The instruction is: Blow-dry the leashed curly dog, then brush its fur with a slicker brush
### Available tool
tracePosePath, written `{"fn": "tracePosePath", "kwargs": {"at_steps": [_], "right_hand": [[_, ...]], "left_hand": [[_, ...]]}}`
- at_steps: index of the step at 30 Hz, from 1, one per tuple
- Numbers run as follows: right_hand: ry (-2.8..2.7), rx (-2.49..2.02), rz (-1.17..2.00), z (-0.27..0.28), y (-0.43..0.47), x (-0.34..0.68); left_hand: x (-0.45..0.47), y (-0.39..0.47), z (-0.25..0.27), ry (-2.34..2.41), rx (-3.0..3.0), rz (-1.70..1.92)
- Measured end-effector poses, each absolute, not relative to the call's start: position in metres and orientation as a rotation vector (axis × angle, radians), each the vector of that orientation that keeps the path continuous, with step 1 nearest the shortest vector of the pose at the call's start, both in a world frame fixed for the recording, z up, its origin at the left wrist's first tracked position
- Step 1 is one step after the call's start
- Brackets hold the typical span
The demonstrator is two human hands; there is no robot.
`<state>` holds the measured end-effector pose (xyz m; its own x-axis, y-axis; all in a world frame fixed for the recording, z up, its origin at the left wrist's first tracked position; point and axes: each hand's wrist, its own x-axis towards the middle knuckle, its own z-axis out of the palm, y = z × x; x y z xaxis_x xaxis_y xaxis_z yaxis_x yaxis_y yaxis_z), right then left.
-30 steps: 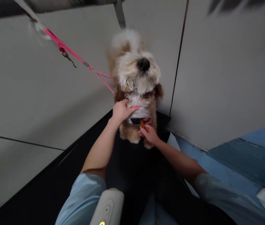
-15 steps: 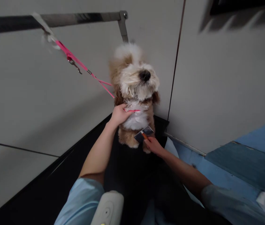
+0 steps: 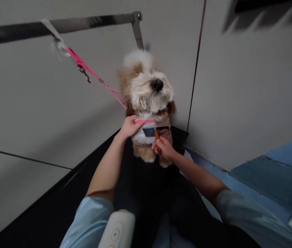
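Note:
A fluffy white and tan dog [image 3: 152, 93] sits facing me, with its muzzle tilted up. Across its chest runs a pink loop lead [image 3: 146, 121]. My left hand [image 3: 131, 126] is closed around the loop at the left side of the chest, its thumb beside the strap and its other fingers partly hidden in the fur. In my right hand [image 3: 164, 147] is the orange-brown handle of a slicker brush [image 3: 149, 132]. The brush's flat, shiny back faces me, and its head lies against the white chest fur just below the pink strap.
A metal grooming arm [image 3: 83, 24] crosses the upper left, with the lead tied to it by a white strap. Beneath the dog is a black table [image 3: 135, 186] against grey walls. At bottom centre a white rounded device [image 3: 118, 229] juts into view. Blue floor [image 3: 213, 168] shows at right.
The brush has risen from near the front legs to the chest, and its head has turned from slanted to nearly level. My left hand has stayed at the pink loop.

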<state>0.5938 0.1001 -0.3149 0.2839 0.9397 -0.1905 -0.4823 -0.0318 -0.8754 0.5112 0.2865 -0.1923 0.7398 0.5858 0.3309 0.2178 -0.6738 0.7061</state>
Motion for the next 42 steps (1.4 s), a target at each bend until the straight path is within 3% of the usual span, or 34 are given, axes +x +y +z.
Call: {"fn": "tracePosePath", "kwargs": {"at_steps": [5, 11, 16, 20, 25, 30, 34, 39, 42], "right_hand": [[-0.528, -1.045, 1.477, -0.314, 0.091, 0.585], [-0.417, -0.970, 1.289, -0.299, 0.095, 0.586], [-0.435, -0.906, 1.686, -0.295, 0.086, 0.584], [-0.366, -0.962, 1.425, -0.293, 0.088, 0.588], [-0.351, -1.026, 1.719, -0.303, 0.082, 0.584], [-0.385, -0.899, 1.345, -0.300, 0.089, 0.588], [-0.313, -0.897, 1.708, -0.298, 0.086, 0.583], [-0.220, -0.734, 1.579, -0.295, 0.086, 0.576], [-0.097, -0.783, 1.836, -0.298, 0.084, 0.573]], "left_hand": [[0.508, 0.286, -0.191, 0.636, 2.283, 0.757], [0.504, 0.291, -0.200, 0.640, 2.263, 0.811], [0.501, 0.300, -0.212, 0.610, 2.216, 0.903], [0.500, 0.303, -0.217, 0.629, 2.223, 0.941], [0.499, 0.307, -0.220, 0.670, 2.180, 0.960], [0.500, 0.308, -0.223, 0.701, 2.145, 0.991], [0.502, 0.305, -0.222, 0.706, 2.136, 0.975], [0.501, 0.302, -0.223, 0.684, 2.171, 0.953], [0.500, 0.302, -0.224, 0.703, 2.197, 0.935]]}}
